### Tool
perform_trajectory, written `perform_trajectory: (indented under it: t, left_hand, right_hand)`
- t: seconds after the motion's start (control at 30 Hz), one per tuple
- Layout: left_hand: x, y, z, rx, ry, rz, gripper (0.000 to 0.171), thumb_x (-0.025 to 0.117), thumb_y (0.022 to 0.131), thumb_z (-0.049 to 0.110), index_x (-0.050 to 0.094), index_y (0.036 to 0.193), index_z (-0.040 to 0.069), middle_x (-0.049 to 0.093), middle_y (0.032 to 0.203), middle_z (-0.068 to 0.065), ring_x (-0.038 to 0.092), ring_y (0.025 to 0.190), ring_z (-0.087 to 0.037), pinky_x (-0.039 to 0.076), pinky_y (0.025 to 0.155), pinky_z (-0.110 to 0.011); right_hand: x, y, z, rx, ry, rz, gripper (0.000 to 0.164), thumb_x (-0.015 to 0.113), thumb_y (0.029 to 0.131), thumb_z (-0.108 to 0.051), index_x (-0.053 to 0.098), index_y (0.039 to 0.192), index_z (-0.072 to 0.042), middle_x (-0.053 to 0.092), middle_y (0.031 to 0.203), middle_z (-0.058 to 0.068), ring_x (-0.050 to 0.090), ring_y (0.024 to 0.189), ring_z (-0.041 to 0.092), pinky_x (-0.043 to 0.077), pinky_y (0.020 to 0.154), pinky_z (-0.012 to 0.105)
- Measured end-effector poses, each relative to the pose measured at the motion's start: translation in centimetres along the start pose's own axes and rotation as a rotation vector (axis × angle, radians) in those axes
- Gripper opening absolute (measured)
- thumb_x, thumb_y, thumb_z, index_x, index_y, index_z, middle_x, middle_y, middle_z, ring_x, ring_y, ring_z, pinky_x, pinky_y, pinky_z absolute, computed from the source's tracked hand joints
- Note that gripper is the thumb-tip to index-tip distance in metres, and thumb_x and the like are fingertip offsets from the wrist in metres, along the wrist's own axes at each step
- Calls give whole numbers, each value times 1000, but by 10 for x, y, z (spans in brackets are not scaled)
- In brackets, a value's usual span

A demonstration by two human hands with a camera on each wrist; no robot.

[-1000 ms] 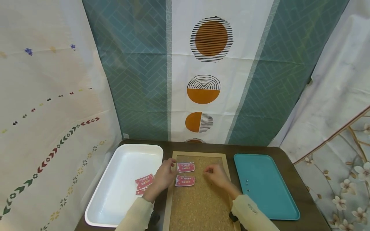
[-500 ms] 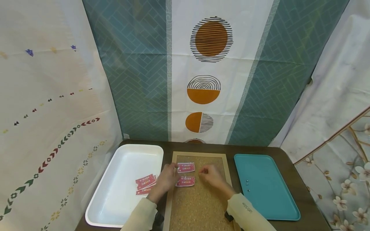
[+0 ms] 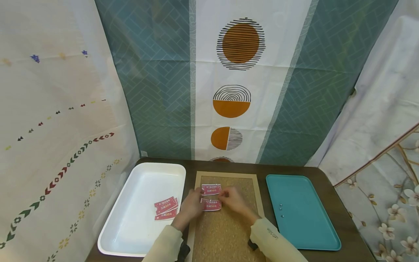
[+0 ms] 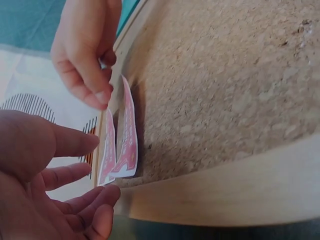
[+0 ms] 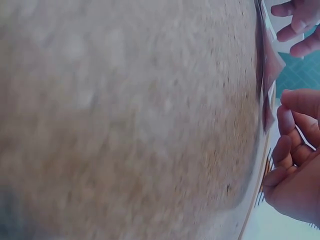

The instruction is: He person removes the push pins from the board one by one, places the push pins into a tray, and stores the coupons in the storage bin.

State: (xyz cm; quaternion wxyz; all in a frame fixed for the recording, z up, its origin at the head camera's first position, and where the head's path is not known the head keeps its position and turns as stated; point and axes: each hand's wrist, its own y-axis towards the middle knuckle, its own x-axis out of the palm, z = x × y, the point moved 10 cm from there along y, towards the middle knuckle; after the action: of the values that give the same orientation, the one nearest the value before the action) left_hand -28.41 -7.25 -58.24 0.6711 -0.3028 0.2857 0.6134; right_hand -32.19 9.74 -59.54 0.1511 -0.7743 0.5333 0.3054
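Note:
Two red coupons lie one above the other on a cork board: an upper coupon and a lower coupon. My left hand is at their left ends, its fingers spread and loosely bent in the left wrist view, gripping nothing. At the right ends is my right hand, thumb and forefinger pinched together on a tiny thing that the fingertips hide. In the left wrist view the lower coupon curves up off the cork, and the right hand hovers just over its far end.
On the left stands a white tray with several loose red coupons in it. A teal tray on the right holds a few tiny shiny pieces. Patterned curtains close off the back and sides of the dark table.
My right hand has moved left, from over the bare cork to the coupons' right ends. My left hand has shifted slightly right and nearer, to their left ends.

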Motion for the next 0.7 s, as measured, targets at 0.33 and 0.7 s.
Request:
perform_trajectory:
  t: [0.33, 0.7]
  left_hand:
    - [4, -3, 0, -2, 38, 19, 34, 73, 90, 12, 66, 122, 5, 69, 115, -16, 68, 102, -34, 56, 82, -54]
    - [11, -3, -2, -9, 18, 2, 32, 73, 91, 12, 66, 121, 3, 70, 110, -19, 67, 95, -33, 56, 78, -52]
  right_hand:
    - [25, 7, -11, 29, -19, -42, 6, 72, 95, -2, 77, 93, -5, 70, 81, -2, 58, 69, 6, 50, 61, 23]
    - [39, 13, -10, 48, -106, -52, 10, 72, 96, -2, 78, 95, -10, 68, 81, -5, 57, 68, 8, 49, 59, 23]
